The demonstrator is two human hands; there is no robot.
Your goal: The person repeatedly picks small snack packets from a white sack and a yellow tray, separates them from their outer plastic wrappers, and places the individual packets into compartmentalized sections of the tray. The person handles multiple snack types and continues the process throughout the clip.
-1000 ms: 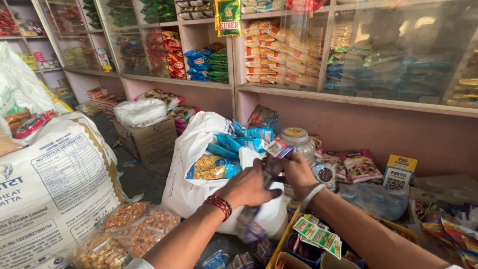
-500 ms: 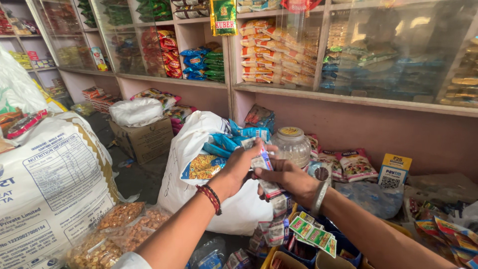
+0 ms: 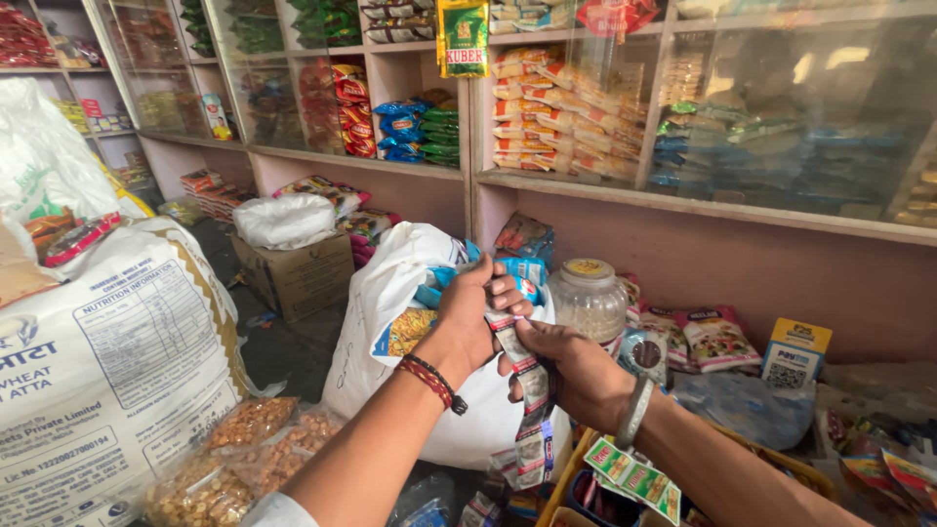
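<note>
Over a white sack [image 3: 390, 322] stuffed with blue packets, the left hand [image 3: 470, 314] pinches the top of a hanging strip of small sachets [image 3: 527, 390] while the right hand [image 3: 576, 371] grips it lower down, beside a clear plastic jar [image 3: 589, 301].
</note>
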